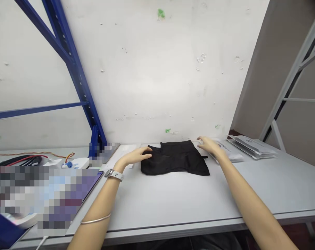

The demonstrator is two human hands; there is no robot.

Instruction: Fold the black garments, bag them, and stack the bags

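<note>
A black cloth garment (pixel 175 159) lies spread on the pale table (pixel 178 198), close to the wall; its exact kind I cannot tell. On its left edge rests my left hand (pixel 136 156), fingers stretched out over the fabric and thumb apart. My right hand (pixel 209 145) is raised beside the garment's upper right corner, fingers apart with nothing in them. A small black strap or tag sticks out from the garment's right side. My left wrist wears a watch (pixel 114 174) and, farther down the arm, a bangle.
Flat white packets (pixel 252 146) are stacked at the back right, with another packet (pixel 229 152) behind my right hand. At left stand a blue metal rack (pixel 79 76), cables (pixel 29 160), a power strip (pixel 80 162) and a blurred-out screen (pixel 68 198).
</note>
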